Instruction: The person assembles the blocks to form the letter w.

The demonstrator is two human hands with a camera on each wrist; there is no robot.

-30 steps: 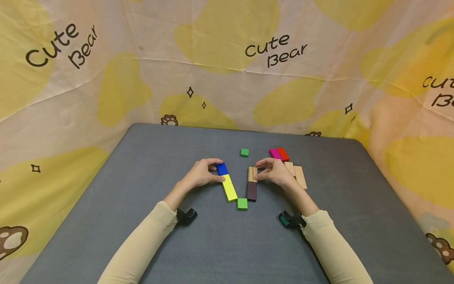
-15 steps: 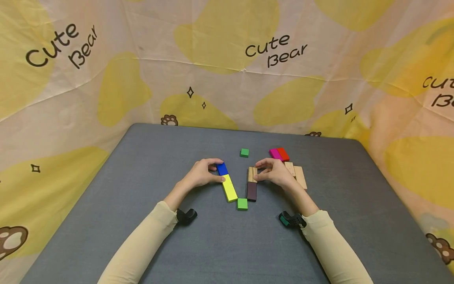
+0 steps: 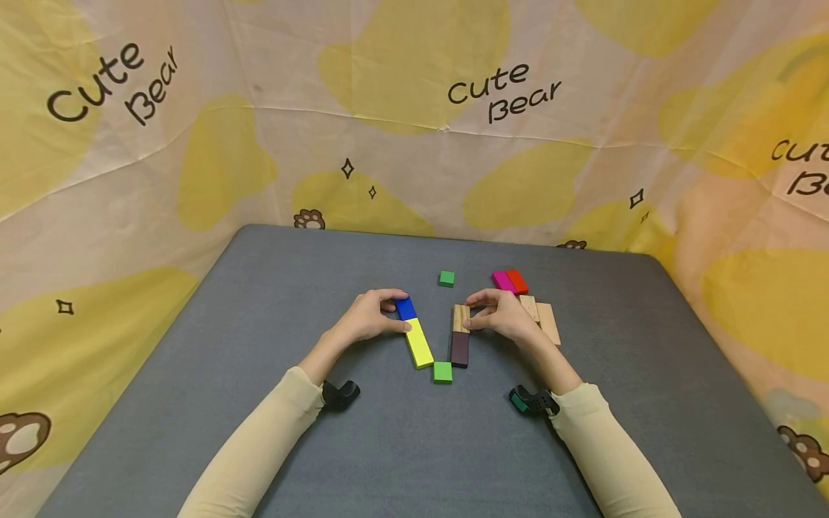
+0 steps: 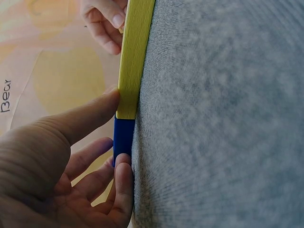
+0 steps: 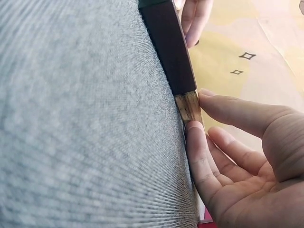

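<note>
A blue block (image 3: 406,308) and a longer yellow block (image 3: 419,344) lie end to end in a slanted row. My left hand (image 3: 370,314) holds this row, thumb on the yellow block's side near the joint, index finger at the blue block's far end. To the right, a wood-grain block (image 3: 461,318) sits end to end with a dark brown block (image 3: 459,350). My right hand (image 3: 504,315) pinches the wood-grain block between thumb and fingers, as the right wrist view also shows. A green block (image 3: 443,373) lies at the near ends of both rows.
Another green block (image 3: 447,278) lies farther back on the grey table (image 3: 291,273). Behind my right hand are a magenta block (image 3: 503,281) and a red block (image 3: 517,281) side by side. Plain wooden blocks (image 3: 547,323) lie right of that hand. A printed cloth (image 3: 401,86) hangs behind.
</note>
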